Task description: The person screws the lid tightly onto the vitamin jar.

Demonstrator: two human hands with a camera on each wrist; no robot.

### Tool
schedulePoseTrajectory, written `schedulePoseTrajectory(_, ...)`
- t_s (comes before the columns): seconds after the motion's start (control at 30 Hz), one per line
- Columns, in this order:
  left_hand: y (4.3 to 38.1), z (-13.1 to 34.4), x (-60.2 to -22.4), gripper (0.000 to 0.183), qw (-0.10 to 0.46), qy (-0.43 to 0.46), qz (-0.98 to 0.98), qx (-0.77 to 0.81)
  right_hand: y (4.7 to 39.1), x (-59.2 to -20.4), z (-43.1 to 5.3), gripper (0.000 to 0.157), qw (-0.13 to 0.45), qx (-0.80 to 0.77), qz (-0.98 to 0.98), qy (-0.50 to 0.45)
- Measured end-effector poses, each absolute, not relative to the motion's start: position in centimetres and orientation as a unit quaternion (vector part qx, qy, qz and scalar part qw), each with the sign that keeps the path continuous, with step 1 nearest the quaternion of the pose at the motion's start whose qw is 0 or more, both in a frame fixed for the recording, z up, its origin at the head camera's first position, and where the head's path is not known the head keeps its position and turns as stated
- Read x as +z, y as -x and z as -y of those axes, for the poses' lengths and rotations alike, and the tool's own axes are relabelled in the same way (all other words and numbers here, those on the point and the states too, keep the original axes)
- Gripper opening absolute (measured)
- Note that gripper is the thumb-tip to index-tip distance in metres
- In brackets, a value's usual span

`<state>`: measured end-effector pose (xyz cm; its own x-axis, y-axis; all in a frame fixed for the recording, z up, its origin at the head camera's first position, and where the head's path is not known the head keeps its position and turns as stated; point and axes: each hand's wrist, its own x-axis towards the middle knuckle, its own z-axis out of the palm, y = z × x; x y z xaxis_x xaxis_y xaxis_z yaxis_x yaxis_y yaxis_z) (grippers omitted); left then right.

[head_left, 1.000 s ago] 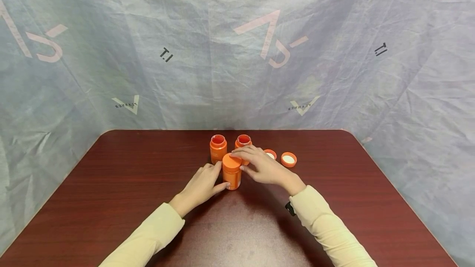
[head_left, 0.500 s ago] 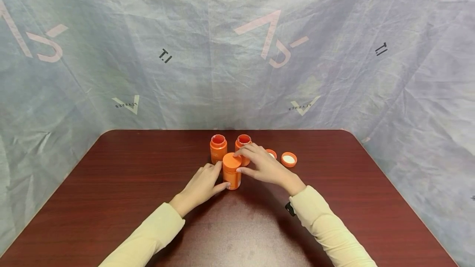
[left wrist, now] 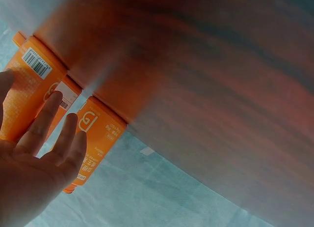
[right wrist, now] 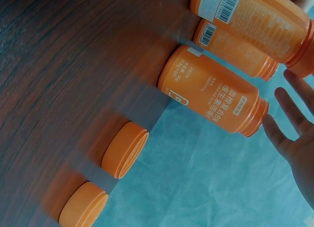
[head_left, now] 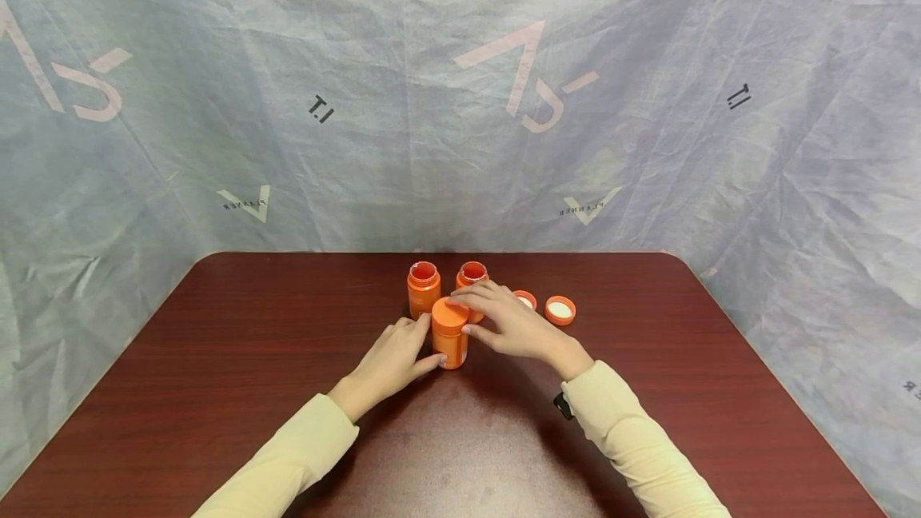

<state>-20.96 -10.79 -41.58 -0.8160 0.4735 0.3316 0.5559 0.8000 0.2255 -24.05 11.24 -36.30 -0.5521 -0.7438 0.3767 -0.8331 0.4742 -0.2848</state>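
A capped orange pill bottle (head_left: pixel 450 348) stands upright at the table's middle. Thumb and fingers of my left hand (head_left: pixel 388 354) grip its body from the left. My right hand (head_left: pixel 514 322) pinches the orange screw cap (head_left: pixel 450 315) on top, thumb at the near side and fingertips at the far edge. Just behind stand two uncapped orange bottles, one at the left (head_left: pixel 424 292) and one at the right (head_left: pixel 472 272), partly covered by my right hand. In the right wrist view, the capped bottle (right wrist: pixel 260 23) shows a barcode label.
Two loose orange caps with white liners lie to the right, one (head_left: pixel 560 310) in full view and the other (head_left: pixel 528 299) partly behind my right hand. The dark red wooden table (head_left: pixel 647 422) meets a grey cloth backdrop (head_left: pixel 403 142) at its far edge.
The fingers and thumb of my right hand have shifted slightly round the cap and back. My left hand and the bottles have stayed in place.
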Motion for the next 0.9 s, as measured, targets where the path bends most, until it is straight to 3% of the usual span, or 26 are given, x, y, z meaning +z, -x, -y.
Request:
schedulePoseTrajectory(0.5,20.53,10.66,-41.54,0.055,0.127,0.268,0.942,-0.159,23.73,-36.26,-11.09,0.036,0.129,0.211,0.859,-0.449)
schedulePoseTrajectory(0.9,20.24,10.54,-41.44,0.053,0.126,0.266,0.942,-0.158,23.67,-36.23,-11.42,0.043,0.109,0.218,0.853,-0.462)
